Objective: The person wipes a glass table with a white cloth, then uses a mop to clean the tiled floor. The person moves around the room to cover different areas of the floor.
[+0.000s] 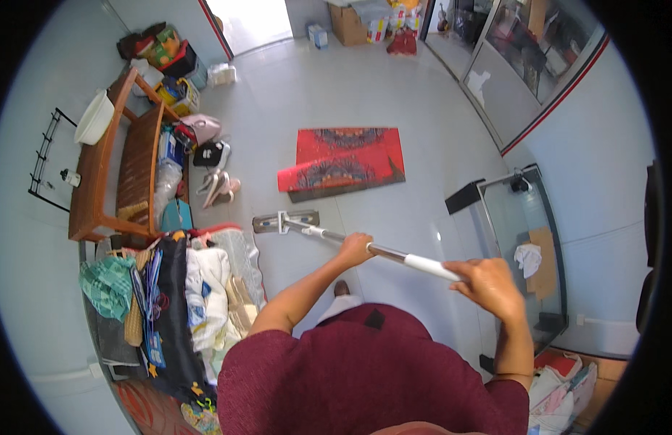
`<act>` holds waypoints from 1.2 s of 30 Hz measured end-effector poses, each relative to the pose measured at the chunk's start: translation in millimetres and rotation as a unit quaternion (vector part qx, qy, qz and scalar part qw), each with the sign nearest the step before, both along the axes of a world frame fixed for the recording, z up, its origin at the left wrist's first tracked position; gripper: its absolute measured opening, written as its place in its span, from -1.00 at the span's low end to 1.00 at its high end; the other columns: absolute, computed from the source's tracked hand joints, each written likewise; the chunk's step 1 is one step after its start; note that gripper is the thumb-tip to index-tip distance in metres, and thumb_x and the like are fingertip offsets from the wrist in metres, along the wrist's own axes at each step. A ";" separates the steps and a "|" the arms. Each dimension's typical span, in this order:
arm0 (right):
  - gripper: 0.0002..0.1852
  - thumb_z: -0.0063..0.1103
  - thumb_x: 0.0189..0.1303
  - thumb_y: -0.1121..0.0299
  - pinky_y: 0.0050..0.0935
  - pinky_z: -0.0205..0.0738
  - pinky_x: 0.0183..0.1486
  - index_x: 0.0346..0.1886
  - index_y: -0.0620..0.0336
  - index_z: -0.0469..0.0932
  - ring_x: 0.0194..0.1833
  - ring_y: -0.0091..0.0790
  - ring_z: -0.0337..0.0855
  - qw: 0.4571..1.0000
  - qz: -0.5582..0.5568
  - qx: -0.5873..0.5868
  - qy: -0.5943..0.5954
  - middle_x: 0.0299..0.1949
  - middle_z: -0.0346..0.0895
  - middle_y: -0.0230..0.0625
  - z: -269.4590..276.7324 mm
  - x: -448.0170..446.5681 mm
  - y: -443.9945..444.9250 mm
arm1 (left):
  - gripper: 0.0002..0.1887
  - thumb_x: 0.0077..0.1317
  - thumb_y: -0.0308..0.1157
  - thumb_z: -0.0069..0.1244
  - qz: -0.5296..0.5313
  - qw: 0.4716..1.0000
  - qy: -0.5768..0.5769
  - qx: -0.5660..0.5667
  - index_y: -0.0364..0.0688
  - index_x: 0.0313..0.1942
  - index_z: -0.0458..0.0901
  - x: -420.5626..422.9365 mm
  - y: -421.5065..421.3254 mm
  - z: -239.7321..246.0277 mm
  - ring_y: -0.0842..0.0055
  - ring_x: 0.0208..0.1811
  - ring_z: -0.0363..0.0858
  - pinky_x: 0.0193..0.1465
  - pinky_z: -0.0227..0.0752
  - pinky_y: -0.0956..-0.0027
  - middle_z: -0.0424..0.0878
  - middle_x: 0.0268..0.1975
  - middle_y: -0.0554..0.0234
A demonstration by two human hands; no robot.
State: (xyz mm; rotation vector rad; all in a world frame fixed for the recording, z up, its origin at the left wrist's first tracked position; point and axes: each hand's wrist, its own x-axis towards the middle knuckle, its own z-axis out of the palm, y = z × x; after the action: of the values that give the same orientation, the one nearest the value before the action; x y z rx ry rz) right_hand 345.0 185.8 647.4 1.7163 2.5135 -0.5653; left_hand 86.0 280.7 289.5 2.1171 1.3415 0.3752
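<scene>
A flat mop with a metal pole (390, 253) crosses in front of me, slanting down to the left. My left hand (356, 249) is wrapped around the middle of the pole. Up at the white grip (427, 267), my right hand (485, 283) holds the handle's end. The grey rectangular mop head (260, 223) rests flat on the tiled floor (303, 255), left of my left hand. Beyond it lies a red patterned mat (347, 157), its near part folded over so that some dark underside shows.
To the left stand a wooden bench (135, 157) with a white basin (95, 118), shoes (219, 187) beside it, and heaped clothes and cloths (205, 293). A glass-topped table (510, 217) is at the right. Cardboard boxes (348, 25) and a sliding door (502, 81) are at the far side.
</scene>
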 end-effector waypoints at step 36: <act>-0.63 0.31 0.11 0.36 -0.36 0.46 -0.56 0.05 -0.07 0.64 -0.53 -0.35 0.53 0.970 -0.064 0.223 -0.068 -0.46 0.43 -0.37 -144.2 -151.9 142.8 | -0.79 0.11 -0.47 0.09 -0.077 0.990 0.043 0.115 0.08 -0.26 0.64 -118.1 254.5 -69.5 0.28 -0.11 0.69 0.08 0.39 0.14 0.72 -0.32 0.28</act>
State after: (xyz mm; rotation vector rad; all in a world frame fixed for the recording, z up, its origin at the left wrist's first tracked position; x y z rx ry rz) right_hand 193.1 328.6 503.2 1.9822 2.5804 0.1305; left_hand -32.1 535.2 220.0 2.4345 1.2215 0.3946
